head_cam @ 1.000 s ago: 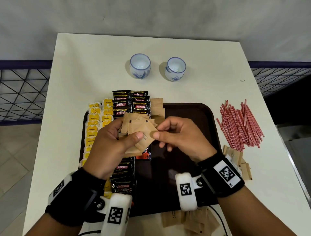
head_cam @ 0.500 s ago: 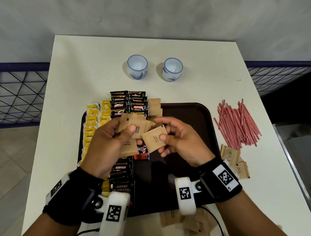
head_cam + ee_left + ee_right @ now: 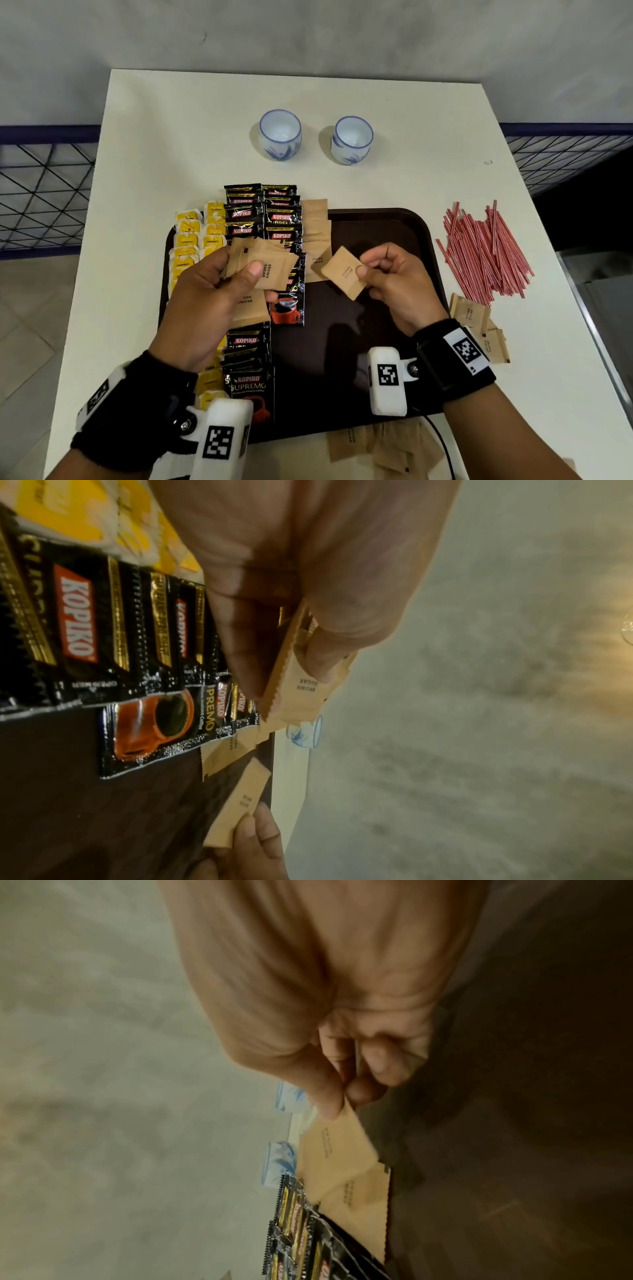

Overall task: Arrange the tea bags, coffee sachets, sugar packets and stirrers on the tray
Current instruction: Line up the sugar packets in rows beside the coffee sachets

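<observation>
Both hands raised over tray [image 3: 394, 226]: left hand [image 3: 209, 301] gripping sugar stack [image 3: 263, 267], right hand [image 3: 397, 284] pinching single packet [image 3: 342, 274].

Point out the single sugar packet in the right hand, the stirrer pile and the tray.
single sugar packet [image 3: 342, 274], head view, middle of its printed face
stirrer pile [image 3: 486, 253], head view, centre of the red bundle
tray [image 3: 394, 226], head view, bare floor near the far rim

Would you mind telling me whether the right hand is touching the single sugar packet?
Touching: the head view shows the right hand pinching the single sugar packet.
</observation>
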Motion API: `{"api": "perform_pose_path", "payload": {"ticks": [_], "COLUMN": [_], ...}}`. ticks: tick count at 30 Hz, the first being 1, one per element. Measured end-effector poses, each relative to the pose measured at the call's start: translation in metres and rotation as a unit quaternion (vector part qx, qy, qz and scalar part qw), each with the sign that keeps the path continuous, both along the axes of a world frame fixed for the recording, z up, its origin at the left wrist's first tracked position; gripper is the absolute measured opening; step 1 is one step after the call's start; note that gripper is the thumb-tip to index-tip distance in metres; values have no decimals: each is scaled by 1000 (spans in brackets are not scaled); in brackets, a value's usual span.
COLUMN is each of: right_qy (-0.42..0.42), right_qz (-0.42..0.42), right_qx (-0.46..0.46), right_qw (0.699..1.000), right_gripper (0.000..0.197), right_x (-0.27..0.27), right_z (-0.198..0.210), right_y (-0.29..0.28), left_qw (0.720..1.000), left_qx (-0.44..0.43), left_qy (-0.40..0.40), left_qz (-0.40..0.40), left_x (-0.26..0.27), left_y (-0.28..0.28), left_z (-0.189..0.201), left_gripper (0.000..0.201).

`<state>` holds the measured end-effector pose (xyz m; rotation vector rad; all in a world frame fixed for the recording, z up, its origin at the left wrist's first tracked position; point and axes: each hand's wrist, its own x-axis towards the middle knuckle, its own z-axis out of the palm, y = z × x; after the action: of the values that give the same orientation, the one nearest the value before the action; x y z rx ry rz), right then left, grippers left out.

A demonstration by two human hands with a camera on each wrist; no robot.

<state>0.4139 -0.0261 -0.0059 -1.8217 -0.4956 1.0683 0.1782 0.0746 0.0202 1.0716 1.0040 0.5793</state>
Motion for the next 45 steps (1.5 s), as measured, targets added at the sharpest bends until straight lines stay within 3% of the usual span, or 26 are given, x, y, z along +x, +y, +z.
{"api": "perform_pose_path", "payload": {"ticks": [5, 10, 26, 33, 38, 45], "right_qy": [58, -3, 40, -11, -56, -55], "right_qz": [-10, -25, 0, 21, 46, 44], "right_qx": [-16, -44, -107, -107, -133, -119], "right_qw": [998, 999, 993, 994, 988, 990], "right_gripper": [12, 14, 6, 3, 12, 6], "right_x": [-6, -12, -15, -20, -23, -22], "right_z": [0, 0, 0, -2, -6, -11], "right_y": [1, 9, 28, 36, 39, 39], "left_qw": [1000, 1000, 1000, 1000, 1000, 1000], "left_qx": [-6, -7, -11, -15, -17, -18], "left_qy": [-2, -2, 11, 16, 13, 20], "left_qz": [5, 1, 4, 1, 0, -7], "left_x": [-5, -7, -8, -9, -10, -10], "left_y": [1, 1, -5, -6, -4, -6], "left_z": [-3, -5, -8, -8, -7, -8], "left_gripper": [29, 29, 29, 27, 28, 28]}}
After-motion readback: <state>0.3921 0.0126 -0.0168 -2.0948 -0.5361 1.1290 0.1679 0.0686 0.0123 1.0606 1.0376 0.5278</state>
